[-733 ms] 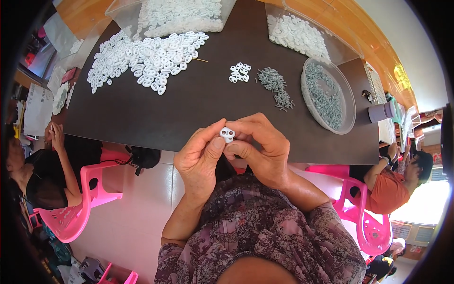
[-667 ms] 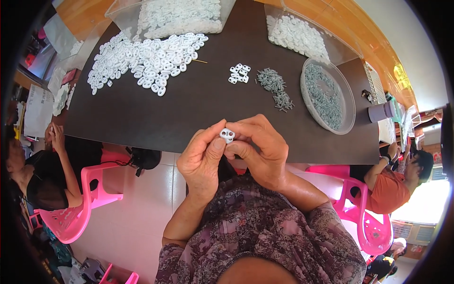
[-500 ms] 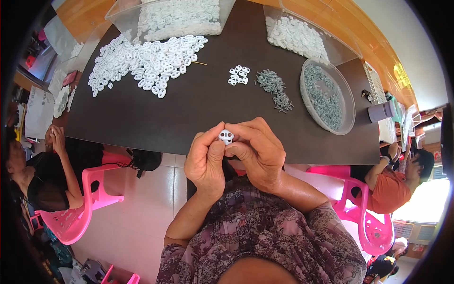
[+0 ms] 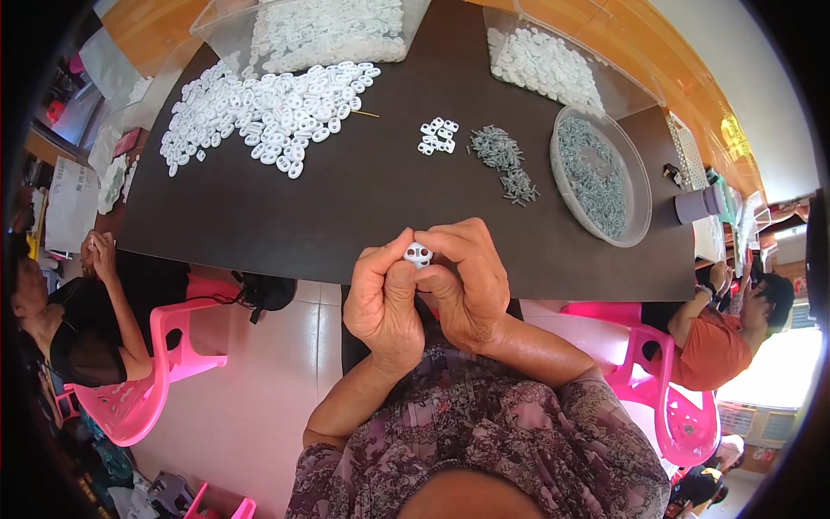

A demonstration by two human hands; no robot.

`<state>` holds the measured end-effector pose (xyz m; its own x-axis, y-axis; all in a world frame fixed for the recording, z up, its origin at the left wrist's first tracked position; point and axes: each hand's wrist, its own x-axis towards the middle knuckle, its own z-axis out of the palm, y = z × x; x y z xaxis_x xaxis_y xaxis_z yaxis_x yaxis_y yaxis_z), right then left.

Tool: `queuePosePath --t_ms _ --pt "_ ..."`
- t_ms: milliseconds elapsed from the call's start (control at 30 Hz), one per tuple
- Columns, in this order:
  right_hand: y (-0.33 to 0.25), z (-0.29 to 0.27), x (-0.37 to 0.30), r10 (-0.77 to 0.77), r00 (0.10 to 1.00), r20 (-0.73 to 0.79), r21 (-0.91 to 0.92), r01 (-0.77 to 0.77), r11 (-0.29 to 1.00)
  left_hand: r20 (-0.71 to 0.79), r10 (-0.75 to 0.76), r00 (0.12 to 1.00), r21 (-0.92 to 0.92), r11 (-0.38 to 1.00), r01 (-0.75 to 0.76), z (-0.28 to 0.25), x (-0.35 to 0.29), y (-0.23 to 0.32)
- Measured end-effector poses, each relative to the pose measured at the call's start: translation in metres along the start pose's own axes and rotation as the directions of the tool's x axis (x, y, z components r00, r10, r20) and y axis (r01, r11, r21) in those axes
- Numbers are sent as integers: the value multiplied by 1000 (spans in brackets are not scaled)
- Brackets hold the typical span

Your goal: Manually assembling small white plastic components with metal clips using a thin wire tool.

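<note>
I see both hands together just past the near edge of the dark tabletop (image 4: 363,208): left hand (image 4: 385,303) and right hand (image 4: 467,285) each pinching the small white plastic piece (image 4: 418,254) between thumb and fingers. Beyond lie a small white cluster (image 4: 437,136) and grey screws (image 4: 506,164).

So the table (image 4: 346,208) has a big spread of plastic pieces (image 4: 268,112) at its far left, spilling out of a tub (image 4: 320,26) on the far edge. Small cluster (image 4: 437,137) sits mid-table, loose springs (image 4: 506,164) just right of it, then a round dish of springs (image 4: 601,177) near the right edge.
</note>
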<state>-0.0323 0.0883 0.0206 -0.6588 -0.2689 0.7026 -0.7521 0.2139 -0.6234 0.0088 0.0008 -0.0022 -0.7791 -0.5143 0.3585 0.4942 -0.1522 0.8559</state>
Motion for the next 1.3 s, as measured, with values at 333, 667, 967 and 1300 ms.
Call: queuePosePath --t_ms 333,667,967,1300 --pt "5 1 -2 -127 992 -22 -12 127 992 6 112 994 89 990 -112 2 -5 -2" --pt "14 7 0 -193 980 -55 -35 191 981 -37 167 985 172 972 -158 4 -4 -10" --pt "19 9 0 -173 982 -77 -42 170 984 -35 155 987 163 976 -147 9 2 -13" --pt "9 7 9 -122 991 -49 17 123 992 -65 81 995 59 995 -77 9 4 -3"
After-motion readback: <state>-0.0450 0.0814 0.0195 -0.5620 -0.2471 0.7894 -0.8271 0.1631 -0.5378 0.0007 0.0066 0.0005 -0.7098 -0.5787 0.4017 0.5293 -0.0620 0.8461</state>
